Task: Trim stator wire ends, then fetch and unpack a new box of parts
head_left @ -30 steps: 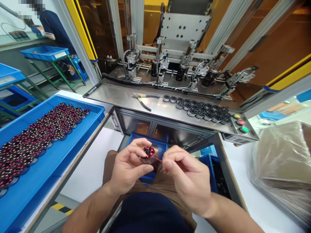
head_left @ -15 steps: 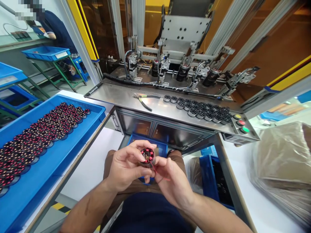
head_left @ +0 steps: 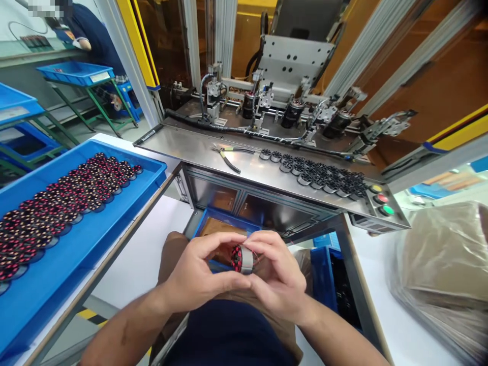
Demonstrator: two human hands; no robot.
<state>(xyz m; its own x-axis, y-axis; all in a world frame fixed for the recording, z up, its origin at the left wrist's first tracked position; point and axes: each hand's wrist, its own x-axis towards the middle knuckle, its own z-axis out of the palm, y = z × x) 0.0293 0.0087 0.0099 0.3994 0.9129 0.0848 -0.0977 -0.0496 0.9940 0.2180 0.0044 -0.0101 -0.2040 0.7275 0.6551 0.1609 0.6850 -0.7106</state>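
Observation:
A round motor part [head_left: 245, 260] with a grey metal rim and red and black windings is held on its side above my lap. My left hand [head_left: 202, 272] curves round its left side, thumb below and fingers above. On the other side, my right hand [head_left: 280, 272] grips it with thumb and fingertips. A thin red wire [head_left: 256, 255] sticks out of the part's right side, near my right fingers. The fingertips of both hands nearly meet at the top of the part.
Many wound parts lie in a blue tray [head_left: 125, 203] at the left. On the steel ledge [head_left: 171, 145] are pliers [head_left: 231, 158], black cores [head_left: 320, 175] and buttons [head_left: 382, 198]. Machine fixtures [head_left: 293, 113] stand behind. Plastic-wrapped goods [head_left: 450, 254] sit right. A person [head_left: 93, 38] works far left.
The part has turned from face-up to on edge, its wound face now toward the left. My right hand has moved up round its right side, and the view has shifted slightly.

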